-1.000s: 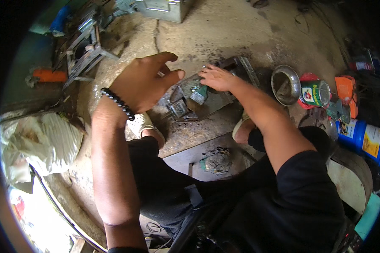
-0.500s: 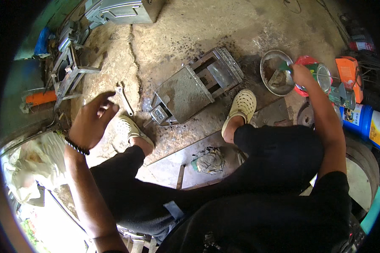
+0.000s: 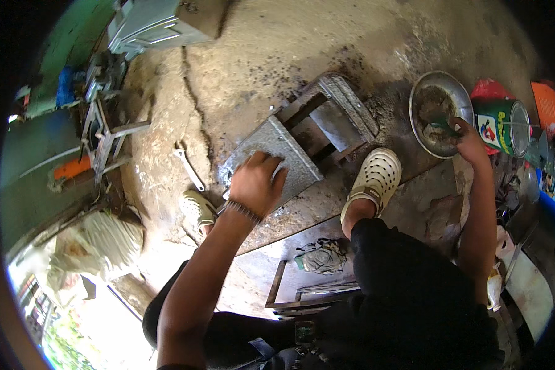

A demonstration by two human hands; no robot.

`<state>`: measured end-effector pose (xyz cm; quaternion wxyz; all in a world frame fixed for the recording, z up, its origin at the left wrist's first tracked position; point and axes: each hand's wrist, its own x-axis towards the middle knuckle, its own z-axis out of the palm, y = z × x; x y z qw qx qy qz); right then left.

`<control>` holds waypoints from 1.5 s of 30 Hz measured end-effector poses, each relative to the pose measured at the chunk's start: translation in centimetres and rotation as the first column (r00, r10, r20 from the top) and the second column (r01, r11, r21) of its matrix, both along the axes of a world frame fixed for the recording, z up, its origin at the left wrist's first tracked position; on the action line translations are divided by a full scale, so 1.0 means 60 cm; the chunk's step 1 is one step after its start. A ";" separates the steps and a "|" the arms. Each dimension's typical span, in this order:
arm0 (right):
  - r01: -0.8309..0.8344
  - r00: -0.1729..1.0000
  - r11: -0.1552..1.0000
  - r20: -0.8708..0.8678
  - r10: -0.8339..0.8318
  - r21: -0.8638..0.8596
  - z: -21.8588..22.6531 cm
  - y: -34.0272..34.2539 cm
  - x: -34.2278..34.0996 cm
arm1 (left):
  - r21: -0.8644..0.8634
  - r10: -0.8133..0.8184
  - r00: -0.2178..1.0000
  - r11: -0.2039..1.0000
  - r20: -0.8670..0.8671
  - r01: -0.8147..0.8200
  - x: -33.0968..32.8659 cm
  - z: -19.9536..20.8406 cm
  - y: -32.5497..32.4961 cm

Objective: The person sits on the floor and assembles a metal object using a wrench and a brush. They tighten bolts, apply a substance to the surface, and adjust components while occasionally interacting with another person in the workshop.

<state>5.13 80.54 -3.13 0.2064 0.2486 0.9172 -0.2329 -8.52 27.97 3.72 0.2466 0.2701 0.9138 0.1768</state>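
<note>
Over the left part of a heavy grey metal machine vise [image 3: 293,148] on the floor is my left hand [image 3: 256,185], its fingers loosely bent and the thumb apart. Nothing shows in it, and I cannot tell whether it touches the metal. My right hand [image 3: 472,145], at the near rim of a round metal bowl [image 3: 457,92], closes on a green-handled scraper [image 3: 439,126]. The scraper's flat end dips into dark, dirty material inside the bowl, partly out of sight.
An adjustable wrench [image 3: 189,169] lies left of the vise. A green can [image 3: 504,128] stands beside the bowl. My clog [image 3: 376,179] is between vise and lap. A metal stool frame [image 3: 114,132] stands at the left, a grey metal box [image 3: 160,28] at the far left. Dark grit dots the floor.
My left hand has moved right, from beside the wrench to over the vise. My right hand has shifted, with the scraper's end now lower in the bowl. The whole view has tilted.
</note>
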 end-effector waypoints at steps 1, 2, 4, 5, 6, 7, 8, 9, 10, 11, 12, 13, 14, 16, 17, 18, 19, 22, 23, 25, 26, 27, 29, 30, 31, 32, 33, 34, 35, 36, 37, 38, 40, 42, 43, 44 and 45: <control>-0.047 0.997 0.998 -0.058 0.048 0.031 -0.016 0.000 0.017 | -0.006 0.039 0.999 0.999 0.006 -0.039 -0.017 -0.028 0.049; -0.090 0.988 0.994 -0.118 0.096 0.062 -0.030 -0.007 0.032 | -0.016 0.078 0.997 0.997 0.007 -0.077 -0.034 -0.055 0.094; -0.035 0.996 0.999 -0.087 0.032 -0.035 -0.005 -0.047 0.010 | -0.057 0.084 0.982 0.994 -0.171 -0.095 -0.055 -0.116 0.147; 0.039 0.998 0.994 -0.050 -0.044 -0.100 0.010 -0.041 0.004 | -0.152 0.056 0.987 0.985 -0.151 -0.079 -0.066 -0.123 0.185; 0.116 0.993 0.980 -0.014 -0.120 -0.163 0.010 -0.032 0.004 | -0.246 0.028 0.991 0.967 -0.133 -0.061 -0.078 -0.124 0.219; 0.056 0.992 0.991 -0.107 -0.070 -0.124 -0.001 -0.005 0.015 | -0.326 -0.013 0.991 0.945 -0.136 -0.033 -0.088 -0.134 0.238; 0.224 0.969 0.940 -0.039 -0.242 -0.257 0.020 -0.015 0.011 | -0.339 -0.036 0.991 0.941 -0.128 -0.010 -0.093 -0.144 0.245; 0.381 0.918 0.846 0.047 -0.393 -0.373 0.066 -0.035 -0.009 | -0.352 -0.053 0.991 0.936 -0.123 0.007 -0.097 -0.151 0.249; 0.522 0.842 0.717 0.146 -0.519 -0.463 0.094 -0.042 -0.021 | -0.360 -0.068 0.990 0.933 -0.120 0.020 -0.098 -0.153 0.253; 0.500 0.843 0.690 0.113 -0.526 -0.523 0.085 -0.036 -0.015 | -0.354 -0.083 0.988 0.935 -0.128 0.033 -0.096 -0.155 0.249; 0.493 0.821 0.686 0.025 -0.571 -0.536 0.072 -0.037 -0.011 | -0.354 -0.066 0.990 0.935 -0.121 0.019 -0.092 -0.157 0.246; 0.483 0.791 0.683 -0.063 -0.609 -0.549 0.060 -0.041 -0.008 | -0.354 -0.047 0.992 0.935 -0.115 0.003 -0.088 -0.157 0.241; 0.472 0.747 0.676 -0.150 -0.647 -0.565 0.052 -0.052 -0.009 | -0.357 -0.033 0.993 0.934 -0.114 -0.010 -0.087 -0.155 0.236; 0.437 0.739 0.771 -0.304 -0.602 -0.463 0.011 -0.064 -0.029 | -0.248 0.018 0.988 0.967 -0.151 -0.056 -0.093 -0.159 0.217; 0.434 0.768 0.847 -0.365 -0.526 -0.308 -0.005 -0.077 -0.040 | -0.194 0.044 0.985 0.978 -0.165 -0.076 -0.095 -0.159 0.207; 0.379 0.804 0.902 -0.408 -0.432 -0.207 -0.034 -0.068 -0.040 | -0.099 0.087 0.996 0.991 -0.031 -0.090 -0.097 -0.148 0.207; 0.324 0.831 0.941 -0.445 -0.333 -0.099 -0.061 -0.059 -0.043 | -0.007 0.117 0.987 0.993 0.107 -0.117 -0.103 -0.135 0.202; 0.391 0.770 0.910 -0.493 -0.405 -0.137 -0.133 -0.024 -0.034 | 0.187 0.089 0.953 0.971 0.290 -0.148 -0.119 -0.044 0.158; 0.413 0.736 0.866 -0.458 -0.499 -0.280 -0.114 -0.031 -0.032 | 0.228 0.077 0.946 0.961 0.314 -0.154 -0.121 -0.017 0.136; 0.360 0.722 0.905 -0.545 -0.425 -0.228 -0.103 -0.043 -0.025 | 0.203 0.066 0.933 0.968 0.353 -0.145 -0.132 0.027 0.081; 0.338 0.713 0.922 -0.588 -0.380 -0.187 -0.100 -0.036 -0.019 | 0.147 0.062 0.922 0.981 0.381 -0.126 -0.139 0.038 0.057; 0.306 0.706 0.941 -0.629 -0.326 -0.144 -0.118 -0.022 -0.011 | 0.159 0.031 0.898 0.981 0.439 -0.112 -0.143 0.035 0.024; 0.311 0.698 0.937 -0.630 -0.340 -0.160 -0.145 -0.009 -0.010 | 0.082 0.106 0.861 0.982 0.497 -0.169 -0.141 0.012 -0.036; 0.342 0.686 0.920 -0.617 -0.385 -0.193 -0.139 -0.013 -0.013 | 0.054 0.153 0.839 0.976 0.522 -0.212 -0.133 -0.021 -0.065; 0.372 0.671 0.900 -0.603 -0.431 -0.229 -0.134 -0.020 -0.017 | 0.037 0.213 0.870 0.966 0.445 -0.256 -0.118 -0.048 -0.086; 0.391 0.639 0.885 -0.618 -0.459 -0.254 -0.106 -0.037 -0.029 | 0.022 0.275 0.891 0.953 0.360 -0.303 -0.105 -0.070 -0.103; 0.406 0.600 0.869 -0.635 -0.486 -0.282 -0.074 -0.058 -0.047 | 0.078 0.281 0.925 0.948 0.254 -0.309 -0.096 -0.080 -0.114; 0.368 0.570 0.871 -0.662 -0.487 -0.324 -0.042 -0.076 -0.054 | 0.064 0.179 0.983 0.981 0.034 -0.181 -0.090 -0.072 -0.106; 0.330 0.538 0.872 -0.687 -0.489 -0.362 -0.004 -0.097 -0.061 | 0.071 0.160 0.987 0.985 -0.026 -0.158 -0.087 -0.053 -0.103; 0.290 0.505 0.871 -0.710 -0.491 -0.397 0.029 -0.121 -0.068 | 0.078 0.141 0.986 0.988 -0.084 -0.134 -0.080 -0.023 -0.101; 0.232 0.565 0.889 -0.689 -0.453 -0.394 0.053 -0.145 -0.077 | 0.038 0.112 0.991 0.993 -0.067 -0.110 -0.072 0.027 -0.104; 0.174 0.620 0.905 -0.671 -0.406 -0.387 0.078 -0.167 -0.087 | 0.007 0.058 0.996 0.998 -0.065 -0.057 -0.059 0.062 -0.126; 0.049 0.689 0.909 -0.645 -0.331 -0.414 0.116 -0.230 -0.114 | -0.097 -0.009 0.998 0.995 0.066 0.015 -0.034 0.165 -0.135; -0.114 0.809 0.823 -0.532 -0.248 -0.557 0.106 -0.311 -0.149 | -0.219 0.056 0.983 0.976 0.173 -0.017 0.008 0.258 -0.166; -0.240 0.831 0.809 -0.545 -0.115 -0.537 0.090 -0.337 -0.167 | -0.273 0.119 0.981 0.959 0.154 -0.073 0.028 0.290 -0.171; -0.352 0.787 0.771 -0.614 -0.064 -0.531 0.059 -0.380 -0.185 | -0.280 0.184 0.968 0.951 0.168 -0.132 0.048 0.313 -0.188; -0.481 0.746 0.700 -0.666 0.011 -0.528 0.037 -0.410 -0.213 | -0.271 0.212 0.964 0.949 0.162 -0.163 0.064 0.325 -0.207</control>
